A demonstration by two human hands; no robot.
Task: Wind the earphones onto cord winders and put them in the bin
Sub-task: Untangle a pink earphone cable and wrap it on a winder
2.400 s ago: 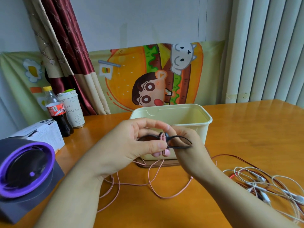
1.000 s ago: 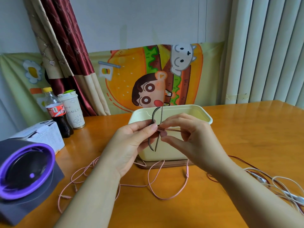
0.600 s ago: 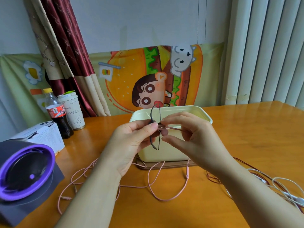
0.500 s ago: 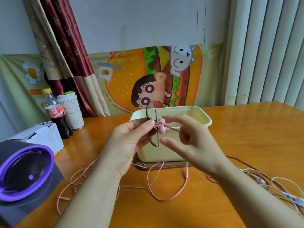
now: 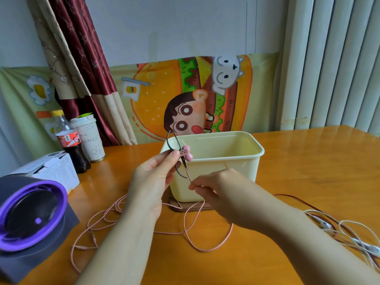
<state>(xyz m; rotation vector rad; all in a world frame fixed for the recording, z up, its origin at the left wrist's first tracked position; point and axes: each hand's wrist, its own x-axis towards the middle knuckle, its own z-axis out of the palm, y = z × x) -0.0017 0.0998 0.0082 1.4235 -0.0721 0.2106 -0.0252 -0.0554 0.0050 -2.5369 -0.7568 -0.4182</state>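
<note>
Step (est.): start of winding; no turns seen on the winder yet.
L hand (image 5: pixel 152 182): fingers closed on the cord winder (image 5: pixel 177 142), pinched at mid-length, w/ the pink earbuds (image 5: pixel 186 154) held against it at the same spot.
Winder axis: long axis near upright, slightly tilted; held in the air in front of the near-left corner of the bin (image 5: pixel 226 173).
R hand (image 5: pixel 218 190): fingers (image 5: pixel 195 185) closed in a pinch on the pink cord (image 5: pixel 188 175), just below the winder's lower tip.
Key relation: cord is drawn from the earbuds down along the winder to the R hand, which lies below & right of the winder. R hand is nearer the free cord; L hand is nearer the winder.
Next move (est.): cord to be carried round the winder by the R hand while the axis is kept steady by the L hand.
Slack: rest of the cord is laid in loose loops on the surface (image 5: pixel 298 161), under & between the forearms.
Bin: cream, open-topped, upright behind both hands. Inner walls are seen bare; floor is hidden by the near wall. It is set on a brown base (image 5: pixel 191 208).
Queue: white and red earphones (image 5: pixel 339 225), tangled, right of the R forearm, apart from the bin.
Risk (est.): slack may be snagged on the base.
Other: bottle (image 5: pixel 67 140), paper cup (image 5: pixel 90 138), box (image 5: pixel 47 173), purple device (image 5: pixel 30 212) at left.
</note>
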